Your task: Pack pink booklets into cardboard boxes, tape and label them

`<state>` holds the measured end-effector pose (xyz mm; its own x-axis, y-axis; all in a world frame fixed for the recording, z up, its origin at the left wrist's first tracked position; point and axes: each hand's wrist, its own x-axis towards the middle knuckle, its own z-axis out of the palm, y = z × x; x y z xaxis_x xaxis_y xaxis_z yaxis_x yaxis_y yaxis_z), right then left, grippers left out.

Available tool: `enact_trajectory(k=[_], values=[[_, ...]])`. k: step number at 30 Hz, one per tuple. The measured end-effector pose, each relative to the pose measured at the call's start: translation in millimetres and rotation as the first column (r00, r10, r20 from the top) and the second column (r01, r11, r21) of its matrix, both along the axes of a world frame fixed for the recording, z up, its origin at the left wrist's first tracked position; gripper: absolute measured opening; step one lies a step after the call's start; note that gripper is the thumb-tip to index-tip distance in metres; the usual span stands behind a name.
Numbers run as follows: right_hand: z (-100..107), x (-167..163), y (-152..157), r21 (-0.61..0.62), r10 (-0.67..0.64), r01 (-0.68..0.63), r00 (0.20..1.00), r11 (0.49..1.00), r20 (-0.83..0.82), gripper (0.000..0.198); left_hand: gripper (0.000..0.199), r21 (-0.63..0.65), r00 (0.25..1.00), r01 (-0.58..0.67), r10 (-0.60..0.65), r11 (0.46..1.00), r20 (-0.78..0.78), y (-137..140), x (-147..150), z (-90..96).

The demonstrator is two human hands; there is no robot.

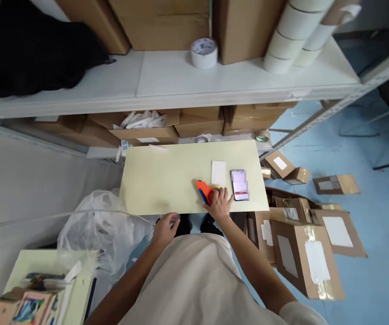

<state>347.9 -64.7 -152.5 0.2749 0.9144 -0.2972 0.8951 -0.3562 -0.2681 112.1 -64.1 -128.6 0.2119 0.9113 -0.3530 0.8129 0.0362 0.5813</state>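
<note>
My right hand (220,205) is over the near right part of the cream tabletop (160,176), fingers bent down onto an orange tape dispenser (204,186). A blue strip runs along the dispenser's left side, and my hand hides its right part. Just beyond my fingers lies a white rectangular card or pad (218,171). A phone (239,185) with a lit screen rests to the right of my hand. My left hand (166,229) hangs at the table's near edge, fingers loosely curled and thumb apart, with nothing visible in it.
A shelf (177,83) above the table's far side carries a white tape roll (204,53), stacked rolls (292,34) and cartons. Cardboard boxes (303,253) crowd the floor at right. Plastic bags (103,225) and a side table (32,257) with small goods are at left.
</note>
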Motion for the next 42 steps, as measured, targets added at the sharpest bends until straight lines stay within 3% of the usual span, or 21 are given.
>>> enact_trajectory(k=[2, 6, 9, 12, 16, 20, 24, 27, 32, 35, 38, 40, 42], values=[[-7, -8, -6, 0.027, 0.047, -0.048, 0.997, 0.998, 0.056, 0.059, 0.024, -0.018, 0.999, -0.034, 0.034, 0.999, 0.007, -4, -9, -1.6], [-16, -20, -15, -0.036, 0.117, -0.114, 0.991, 0.993, 0.067, 0.040, 0.024, -0.028, 0.997, -0.046, 0.047, 0.999, 0.059, 5, -29, -4.1], [4, -27, -5, 0.004, 0.082, -0.083, 0.995, 0.997, 0.054, 0.028, 0.023, 0.022, 0.992, 0.001, -0.004, 1.000, 0.130, 25, -43, -1.2], [55, -26, 28, 0.251, 0.049, -0.059, 0.998, 0.966, 0.049, 0.028, 0.025, 0.059, 0.977, 0.026, -0.038, 0.998, 0.209, 52, -55, 7.8], [150, -13, 109, 0.603, -0.023, -0.053, 0.993, 0.796, 0.119, 0.047, 0.029, 0.112, 0.956, 0.085, -0.112, 0.990, 0.271, 87, -67, 25.2], [236, -12, 180, 0.746, -0.161, -0.045, 0.966, 0.665, 0.202, 0.044, 0.032, 0.137, 0.940, 0.193, -0.223, 0.972, 0.257, 110, -82, 43.3], [283, -23, 203, 0.780, -0.146, -0.111, 0.957, 0.615, 0.251, 0.042, 0.035, 0.116, 0.939, 0.230, -0.252, 0.966, 0.234, 111, -105, 53.0], [291, -18, 221, 0.787, -0.091, -0.151, 0.963, 0.598, 0.254, 0.044, 0.035, 0.106, 0.944, 0.228, -0.247, 0.968, 0.220, 105, -123, 52.5], [265, 22, 281, 0.738, 0.094, -0.223, 0.973, 0.637, 0.213, 0.034, 0.029, 0.217, 0.940, 0.265, -0.301, 0.940, 0.158, 118, -121, 63.9], [249, 40, 303, 0.732, 0.163, -0.211, 0.977, 0.648, 0.138, 0.034, 0.027, 0.355, 0.932, 0.276, -0.339, 0.893, 0.131, 148, -90, 94.6], [246, 44, 304, 0.749, 0.076, -0.157, 0.987, 0.644, 0.141, 0.035, 0.029, 0.486, 0.898, 0.296, -0.413, 0.823, 0.152, 177, -50, 135.0], [248, 36, 295, 0.790, 0.010, -0.132, 0.987, 0.599, 0.158, 0.038, 0.030, 0.530, 0.880, 0.300, -0.444, 0.793, 0.167, 188, -25, 156.8], [246, 22, 276, 0.850, -0.012, -0.102, 0.992, 0.516, 0.127, 0.044, 0.033, 0.536, 0.874, 0.292, -0.449, 0.792, 0.188, 190, -9, 167.8]])
